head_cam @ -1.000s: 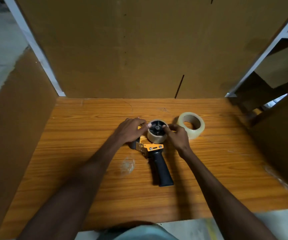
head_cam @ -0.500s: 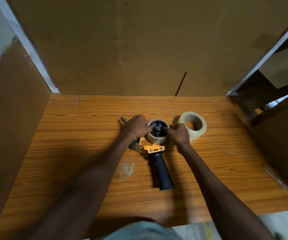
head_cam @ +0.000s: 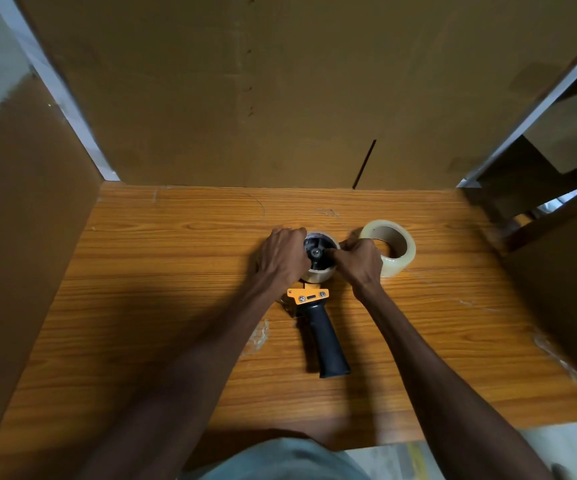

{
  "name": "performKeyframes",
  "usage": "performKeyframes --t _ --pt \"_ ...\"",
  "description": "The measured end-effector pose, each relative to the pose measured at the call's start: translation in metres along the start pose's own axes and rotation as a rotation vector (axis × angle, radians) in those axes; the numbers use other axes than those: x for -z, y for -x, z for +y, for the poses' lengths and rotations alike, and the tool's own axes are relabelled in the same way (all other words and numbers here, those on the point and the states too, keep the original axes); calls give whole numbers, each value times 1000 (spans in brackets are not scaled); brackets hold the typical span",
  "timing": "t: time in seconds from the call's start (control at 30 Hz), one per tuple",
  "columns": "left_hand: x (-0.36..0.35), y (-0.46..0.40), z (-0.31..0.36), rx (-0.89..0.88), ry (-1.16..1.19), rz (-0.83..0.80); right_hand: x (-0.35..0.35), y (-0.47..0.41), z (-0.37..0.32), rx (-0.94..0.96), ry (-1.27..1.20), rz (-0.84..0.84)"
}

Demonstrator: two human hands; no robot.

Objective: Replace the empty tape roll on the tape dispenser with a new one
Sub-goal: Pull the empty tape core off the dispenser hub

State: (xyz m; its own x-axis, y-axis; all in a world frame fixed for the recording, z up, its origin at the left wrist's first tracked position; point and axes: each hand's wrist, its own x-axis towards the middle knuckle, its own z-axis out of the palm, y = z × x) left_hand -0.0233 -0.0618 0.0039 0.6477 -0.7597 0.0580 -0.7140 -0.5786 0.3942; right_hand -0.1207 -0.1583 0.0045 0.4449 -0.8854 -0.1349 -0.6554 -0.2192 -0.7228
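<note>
Tape dispenser (head_cam: 315, 306) was lying flat on the wooden table (head_cam: 176, 271), black handle (head_cam: 327, 344) pointing back toward the person and the orange bracket (head_cam: 308, 294) just above it. Up at the far end sat the empty tape roll (head_cam: 319, 271), basically just a pale cardboard core around the black hub (head_cam: 316, 251).

Left hand (head_cam: 282, 256) was wrapped over the left side of that core, fingers curled down around its rim, so that grip looked closed on it. Right hand (head_cam: 360, 259) came in from the other side with fingertips pinched together right at the hub's center; couldn't tell if they were actually squeezing the hub or the inner edge of the core, it was too small and a bit blurry there.

New tape roll (head_cam: 389, 247), clear with a brown inner core, sat flat on the table just beside the right hand, touching or nearly touching the back of it, to the right of the dispenser.

Cardboard panels (head_cam: 280, 81) walled in the table at the back and on both sides. A crinkly patch of clear tape residue (head_cam: 257, 336) was stuck to the table near the left forearm.
</note>
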Motion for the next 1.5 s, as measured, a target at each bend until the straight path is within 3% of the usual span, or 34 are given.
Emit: performKeyframes --t 0.1,0.23,0.33,0.6,0.83,1.07,1.5 --pt "7 1 1 -6 80 21 3 1 1 -5 -78 -39" --pt "20 -7 -2 96 141 -188 3 4 0 14 -128 -82" --pt "22 -9 -6 122 193 -253 1 6 -3 8 -93 -70" --pt "17 -8 -8 204 406 -129 -3 5 -10 -27 -25 3" --pt "15 -2 -6 225 426 -9 0 5 -16 3 14 -6" --pt "26 5 -7 241 345 -176 1 12 -12 -22 -134 -53" --pt "18 5 -2 293 414 13 -1 17 -20 33 75 35"
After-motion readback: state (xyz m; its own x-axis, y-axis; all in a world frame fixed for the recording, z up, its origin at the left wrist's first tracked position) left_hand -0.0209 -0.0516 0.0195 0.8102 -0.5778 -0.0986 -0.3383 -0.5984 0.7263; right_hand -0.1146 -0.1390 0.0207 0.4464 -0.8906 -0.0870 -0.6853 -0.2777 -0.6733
